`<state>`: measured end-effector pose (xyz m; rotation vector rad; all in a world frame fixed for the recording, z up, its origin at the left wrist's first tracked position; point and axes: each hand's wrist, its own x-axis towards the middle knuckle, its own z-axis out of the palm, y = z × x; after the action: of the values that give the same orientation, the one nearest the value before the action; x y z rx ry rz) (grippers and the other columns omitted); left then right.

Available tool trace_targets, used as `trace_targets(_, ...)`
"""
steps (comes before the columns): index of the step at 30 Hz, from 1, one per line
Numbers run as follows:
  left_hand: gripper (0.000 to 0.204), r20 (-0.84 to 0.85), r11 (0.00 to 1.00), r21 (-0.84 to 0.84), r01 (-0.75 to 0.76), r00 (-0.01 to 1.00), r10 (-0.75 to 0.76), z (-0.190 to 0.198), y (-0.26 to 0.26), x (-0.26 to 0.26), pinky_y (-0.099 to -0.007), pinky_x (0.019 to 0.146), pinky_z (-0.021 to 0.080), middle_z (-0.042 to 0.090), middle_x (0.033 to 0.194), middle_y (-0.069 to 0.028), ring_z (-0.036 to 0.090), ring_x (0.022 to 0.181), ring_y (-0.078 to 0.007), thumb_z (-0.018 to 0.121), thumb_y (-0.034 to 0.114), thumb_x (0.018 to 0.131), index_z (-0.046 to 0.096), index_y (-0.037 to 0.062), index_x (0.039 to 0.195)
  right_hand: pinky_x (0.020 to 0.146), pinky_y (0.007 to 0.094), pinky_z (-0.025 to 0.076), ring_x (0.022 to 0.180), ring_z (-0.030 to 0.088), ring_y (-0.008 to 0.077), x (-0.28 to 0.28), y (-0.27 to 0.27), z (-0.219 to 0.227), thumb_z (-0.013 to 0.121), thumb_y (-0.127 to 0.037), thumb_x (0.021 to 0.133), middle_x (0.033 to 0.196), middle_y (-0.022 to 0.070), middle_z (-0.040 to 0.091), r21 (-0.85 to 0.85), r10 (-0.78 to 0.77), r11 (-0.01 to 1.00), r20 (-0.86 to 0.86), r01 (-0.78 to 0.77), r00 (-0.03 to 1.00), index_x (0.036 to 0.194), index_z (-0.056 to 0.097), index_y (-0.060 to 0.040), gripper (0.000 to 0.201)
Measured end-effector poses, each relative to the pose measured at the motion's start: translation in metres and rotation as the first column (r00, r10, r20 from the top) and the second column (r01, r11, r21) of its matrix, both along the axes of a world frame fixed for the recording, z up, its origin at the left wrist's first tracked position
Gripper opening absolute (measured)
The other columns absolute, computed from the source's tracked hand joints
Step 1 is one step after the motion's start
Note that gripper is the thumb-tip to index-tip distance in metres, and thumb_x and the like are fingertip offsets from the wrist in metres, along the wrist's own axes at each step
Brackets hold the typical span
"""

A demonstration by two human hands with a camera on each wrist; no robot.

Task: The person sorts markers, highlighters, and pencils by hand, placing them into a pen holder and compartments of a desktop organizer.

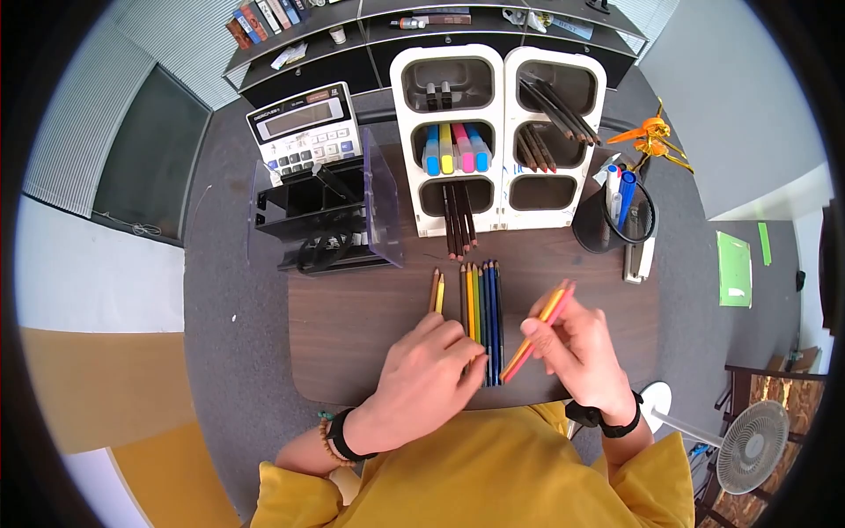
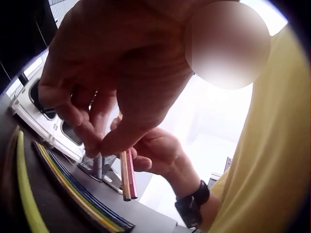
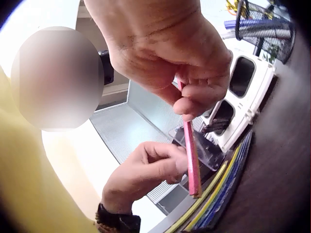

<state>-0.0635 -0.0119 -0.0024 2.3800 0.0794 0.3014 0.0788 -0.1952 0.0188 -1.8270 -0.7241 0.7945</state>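
Observation:
My right hand (image 1: 581, 352) pinches two colored pencils, one yellow-orange (image 1: 554, 304) and one pink (image 1: 521, 359), slanting side by side above the table. A row of colored pencils (image 1: 481, 304), brown, yellow, green and blue, lies just left of them. My left hand (image 1: 427, 365) hovers over the row's near left side, fingers loosely bent and thumb close to the index fingertip; no object shows in it. Its back partly covers a brown pencil (image 1: 434, 280) and a yellow pencil (image 1: 440, 295). In the left wrist view the two held pencils (image 2: 129, 182) point downward beyond the left fingertips.
A white organizer (image 1: 502, 141) at the back holds highlighters (image 1: 456, 150) and dark pencils (image 1: 459, 220). Left of it stand a desk caddy (image 1: 321, 216) and a calculator (image 1: 308, 132). A mesh pen cup (image 1: 607, 224) and a stapler (image 1: 640, 260) are at the right.

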Motion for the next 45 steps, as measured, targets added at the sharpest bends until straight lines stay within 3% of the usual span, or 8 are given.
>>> trace_targets(1, 0.011, -0.026, 0.996, 0.090, -0.015, 0.999, 0.018, -0.002, 0.003, -0.001, -0.0406, 0.068, 0.054, 0.062, 0.082, -0.0060, 0.061, 0.081, -0.0270, 0.081, 0.006, 0.082, 0.077, 0.0041, 0.091, 0.050, 0.0331, 0.045, 0.051, 0.057, 0.0134, 0.000, -0.001, 0.001, 0.066, -0.010, 0.106, 0.061, 0.0064, 0.059, 0.032, -0.065, 0.998, 0.131, 0.062, 0.989, 0.102, 0.061, 0.0010, 0.013)
trace_targets(3, 0.013, -0.068, 0.992, 0.126, -0.030, 0.997, 0.039, -0.002, 0.003, -0.001, -0.0404, 0.071, 0.055, 0.063, 0.084, -0.0058, 0.061, 0.086, -0.0274, 0.081, 0.006, 0.083, 0.079, 0.0047, 0.095, 0.052, 0.0342, 0.047, 0.050, 0.060, 0.0166, -0.001, 0.000, 0.006, 0.065, -0.009, 0.106, 0.061, 0.0090, 0.061, 0.015, -0.075, 0.997, 0.180, 0.073, 0.981, 0.102, 0.061, 0.0011, 0.011)
trace_targets(5, 0.012, -0.092, 0.987, 0.159, -0.040, 0.994, 0.055, -0.003, 0.003, 0.000, -0.0406, 0.072, 0.055, 0.063, 0.086, -0.0060, 0.060, 0.085, -0.0276, 0.081, 0.007, 0.084, 0.078, 0.0044, 0.095, 0.054, 0.0364, 0.050, 0.053, 0.064, 0.0253, -0.003, 0.002, 0.007, 0.068, -0.009, 0.104, 0.068, 0.0124, 0.064, 0.099, -0.080, 0.994, 0.426, 0.042, 0.901, 0.103, 0.061, 0.0001, 0.011)
trace_targets(6, 0.012, -0.094, 0.987, 0.158, -0.040, 0.994, 0.055, -0.005, 0.002, 0.000, -0.0406, 0.072, 0.055, 0.063, 0.086, -0.0060, 0.060, 0.085, -0.0276, 0.081, 0.007, 0.084, 0.078, 0.0044, 0.095, 0.054, 0.0364, 0.050, 0.053, 0.064, 0.0253, -0.003, 0.001, 0.004, 0.068, -0.009, 0.104, 0.068, 0.0124, 0.064, 0.098, -0.080, 0.994, 0.424, 0.042, 0.902, 0.103, 0.061, 0.0001, 0.011)
trace_targets(8, 0.012, -0.085, 0.982, 0.184, -0.038, 0.995, 0.055, -0.009, 0.002, 0.001, -0.0406, 0.072, 0.054, 0.063, 0.088, -0.0064, 0.060, 0.085, -0.0278, 0.081, 0.007, 0.084, 0.078, 0.0045, 0.096, 0.057, 0.0394, 0.052, 0.061, 0.068, 0.0336, -0.004, 0.001, -0.002, 0.071, -0.009, 0.102, 0.078, 0.0152, 0.067, 0.073, -0.046, 0.997, 0.486, 0.012, 0.872, 0.103, 0.061, -0.0006, 0.013)
trace_targets(24, 0.011, -0.113, 0.967, 0.249, -0.052, 0.990, 0.082, -0.013, 0.001, 0.012, -0.0437, 0.074, 0.053, 0.061, 0.087, -0.0096, 0.061, 0.086, -0.0309, 0.079, 0.010, 0.087, 0.070, 0.0027, 0.086, 0.061, 0.0468, 0.052, 0.070, 0.066, 0.0398, -0.004, 0.005, -0.012, 0.070, -0.010, 0.101, 0.083, 0.0153, 0.064, -0.007, 0.091, 0.995, 0.528, -0.102, 0.844, 0.100, 0.059, -0.0007, 0.014)
trace_targets(29, 0.016, -0.123, 0.963, 0.261, -0.062, 0.988, 0.097, -0.019, 0.001, 0.016, -0.0445, 0.073, 0.054, 0.061, 0.084, -0.0118, 0.062, 0.086, -0.0317, 0.078, 0.011, 0.082, 0.065, 0.0022, 0.080, 0.061, 0.0468, 0.052, 0.071, 0.066, 0.0404, -0.003, 0.006, -0.010, 0.069, -0.010, 0.101, 0.083, 0.0158, 0.064, -0.007, 0.101, 0.994, 0.513, -0.113, 0.852, 0.099, 0.059, -0.0006, 0.014)
trace_targets(45, 0.023, -0.221, 0.966, 0.254, -0.045, 0.970, 0.103, -0.022, 0.000, 0.027, -0.0478, 0.066, 0.057, 0.066, 0.072, -0.0183, 0.069, 0.071, -0.0372, 0.075, 0.018, 0.078, 0.066, -0.0014, 0.070, 0.057, 0.0429, 0.051, 0.063, 0.066, 0.0345, -0.003, 0.000, 0.000, 0.073, -0.011, 0.097, 0.075, 0.0129, 0.061, -0.027, 0.109, 0.993, 0.505, -0.111, 0.856, 0.092, 0.062, -0.0012, 0.016)
